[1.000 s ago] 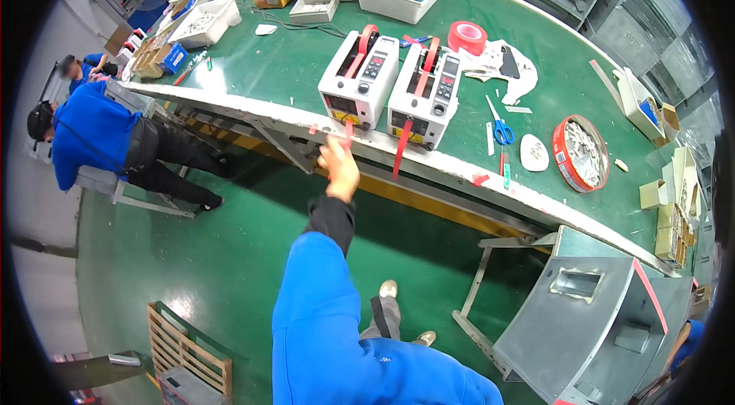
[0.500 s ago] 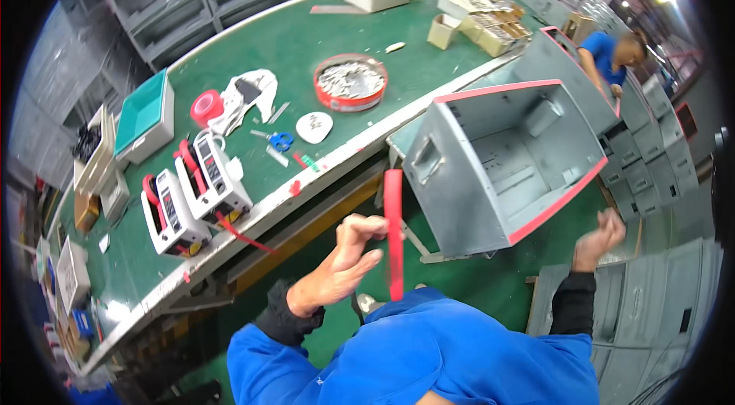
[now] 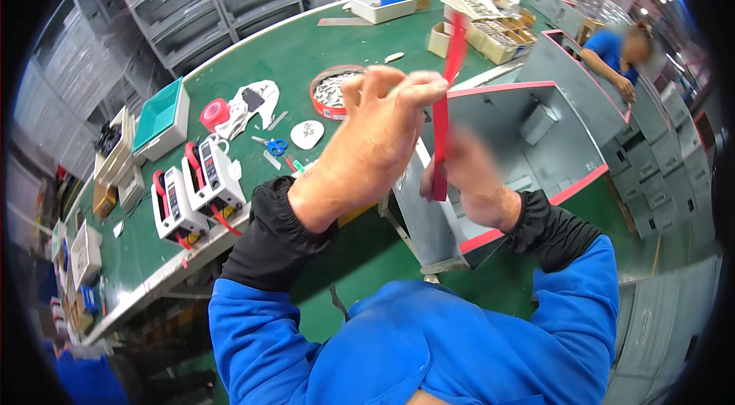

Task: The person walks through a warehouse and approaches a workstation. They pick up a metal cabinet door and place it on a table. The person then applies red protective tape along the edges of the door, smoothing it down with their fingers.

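Head view: red tape strip [image 3: 441, 133] being pinched by half-curled left hand [image 3: 369, 143]. Right hand [image 3: 482, 181] being blurred; openness, grip unclear.

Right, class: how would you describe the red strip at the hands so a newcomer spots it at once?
Find the open grey box beside the green table. In front of it, between the left hand and the blurred right hand, a narrow red strip stands nearly upright. Unlike the red edging on the box's rim, it is held up in the air.
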Available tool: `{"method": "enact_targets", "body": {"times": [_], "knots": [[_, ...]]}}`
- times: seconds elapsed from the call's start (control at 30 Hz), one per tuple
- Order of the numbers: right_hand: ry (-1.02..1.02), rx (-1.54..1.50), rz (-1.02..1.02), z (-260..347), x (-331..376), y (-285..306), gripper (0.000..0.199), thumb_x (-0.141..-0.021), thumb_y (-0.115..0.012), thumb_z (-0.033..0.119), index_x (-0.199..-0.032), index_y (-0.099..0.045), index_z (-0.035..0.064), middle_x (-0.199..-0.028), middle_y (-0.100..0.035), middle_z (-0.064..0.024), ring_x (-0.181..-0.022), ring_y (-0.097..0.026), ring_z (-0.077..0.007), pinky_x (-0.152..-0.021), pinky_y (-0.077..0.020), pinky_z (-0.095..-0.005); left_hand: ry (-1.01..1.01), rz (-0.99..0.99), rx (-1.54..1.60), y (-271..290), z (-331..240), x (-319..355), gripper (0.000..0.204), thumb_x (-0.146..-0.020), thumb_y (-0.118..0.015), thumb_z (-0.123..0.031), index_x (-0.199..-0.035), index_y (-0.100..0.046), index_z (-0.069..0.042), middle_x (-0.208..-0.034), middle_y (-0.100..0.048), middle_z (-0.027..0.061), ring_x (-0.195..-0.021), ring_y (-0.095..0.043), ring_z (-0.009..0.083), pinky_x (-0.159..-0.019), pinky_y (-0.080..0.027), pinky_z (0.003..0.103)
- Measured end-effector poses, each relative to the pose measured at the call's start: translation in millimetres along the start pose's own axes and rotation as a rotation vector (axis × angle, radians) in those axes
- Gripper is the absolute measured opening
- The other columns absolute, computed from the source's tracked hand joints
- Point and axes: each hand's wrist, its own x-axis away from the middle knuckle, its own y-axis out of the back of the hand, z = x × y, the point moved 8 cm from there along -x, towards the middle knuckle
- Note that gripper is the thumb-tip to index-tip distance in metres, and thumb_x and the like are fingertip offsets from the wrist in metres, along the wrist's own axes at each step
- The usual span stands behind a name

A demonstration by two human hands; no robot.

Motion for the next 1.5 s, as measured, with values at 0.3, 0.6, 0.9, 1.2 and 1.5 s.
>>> {"method": "enact_targets", "body": {"times": [0.3, 0.6, 0.9, 1.2, 1.5], "knots": [[0.272, -0.169, 0.093, 11, -51, 87, 0.007, -0.098, -0.039, 0.014, -0.097, -0.038, 0.0080, -0.091, -0.061, -0.0119, -0.081, -0.058, -0.0152, -0.074, -0.0490, -0.0301, 0.960, 0.006, 1.013, -138, 8, 55, 0.025, -0.094, -0.049, -0.019, -0.108, -0.037, -0.003, -0.089, -0.053, 0.0078, -0.088, -0.051, 0.0149, -0.082, -0.041, 0.032], [0.416, 0.013, 0.481, -8, -33, 82, 0.035, -0.086, -0.064, 0.022, -0.111, -0.043, 0.0081, -0.118, -0.048, -0.0148, -0.101, -0.050, -0.0213, -0.089, -0.0417, -0.0389, 1.184, -0.072, 0.958, -148, -18, 68, 0.007, -0.098, -0.043, -0.015, -0.101, -0.039, -0.010, -0.092, -0.044, 0.0011, -0.080, -0.041, 0.0066, -0.071, -0.038, 0.022], [0.611, 0.248, 0.549, -6, -19, 62, 0.023, -0.081, -0.057, -0.007, -0.096, -0.047, 0.0077, -0.094, -0.057, -0.0101, -0.082, -0.056, -0.0228, -0.066, -0.0469, -0.0341, 1.360, -0.032, 0.844, -134, -38, 101, 0.006, -0.097, -0.044, -0.010, -0.100, -0.040, -0.008, -0.086, -0.042, -0.0017, -0.077, -0.040, 0.0076, -0.070, -0.038, 0.025], [0.488, 0.206, 0.720, -9, 15, 29, 0.026, -0.077, -0.055, -0.015, -0.086, -0.042, 0.0065, -0.070, -0.054, -0.0073, -0.063, -0.055, -0.0241, -0.056, -0.0426, -0.0341, 1.270, 0.031, 0.630, -113, -91, 131, 0.011, -0.091, -0.049, -0.009, -0.099, -0.046, -0.002, -0.090, -0.049, 0.0079, -0.083, -0.047, 0.0170, -0.075, -0.040, 0.030], [0.182, 0.249, 0.861, -45, 39, 16, 0.026, -0.078, -0.055, -0.009, -0.091, -0.041, 0.0090, -0.075, -0.055, -0.0029, -0.076, -0.052, -0.0216, -0.079, -0.0357, -0.0396, 1.397, -0.151, 0.889, -136, -123, 206, 0.024, -0.092, -0.052, -0.011, -0.113, -0.043, -0.004, -0.094, -0.046, 0.0047, -0.088, -0.040, 0.0168, -0.084, -0.034, 0.030]]}}
